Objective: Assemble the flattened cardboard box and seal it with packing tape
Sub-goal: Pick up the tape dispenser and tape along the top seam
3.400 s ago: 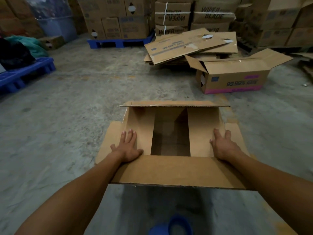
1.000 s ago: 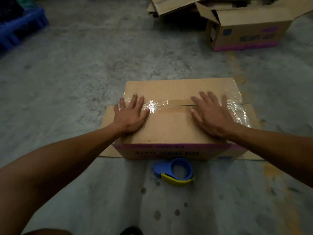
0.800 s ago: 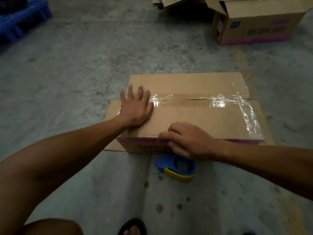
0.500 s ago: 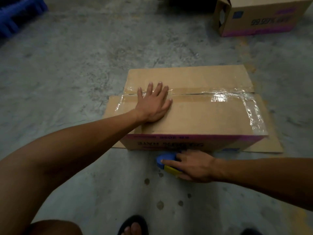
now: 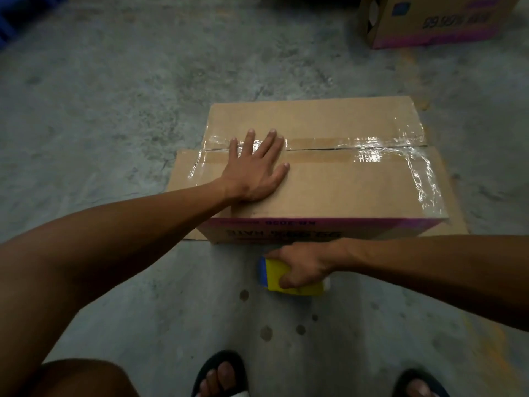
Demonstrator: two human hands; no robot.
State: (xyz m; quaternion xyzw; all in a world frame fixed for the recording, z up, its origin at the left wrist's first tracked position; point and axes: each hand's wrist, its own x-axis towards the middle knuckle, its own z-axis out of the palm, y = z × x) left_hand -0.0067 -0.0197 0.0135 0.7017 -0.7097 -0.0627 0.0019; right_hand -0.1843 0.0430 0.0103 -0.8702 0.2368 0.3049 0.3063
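Note:
A brown cardboard box stands on the concrete floor with its two top flaps folded shut. Clear, wrinkled tape runs along the centre seam and down the right end. My left hand lies flat on the left part of the top, fingers spread across the seam. Just in front of the box's near side, my right hand grips a blue and yellow tape dispenser close to the floor. Loose flaps stick out at the box's base on both sides.
A second cardboard box with pink print stands at the far right. A blue pallet edge shows at the far left. My sandalled feet are at the bottom edge, and dark spots mark the floor between.
The box flaps were folded shut. My right hand left the box top, reached down to the dispenser and has closed on it. My left hand slid a little right along the seam.

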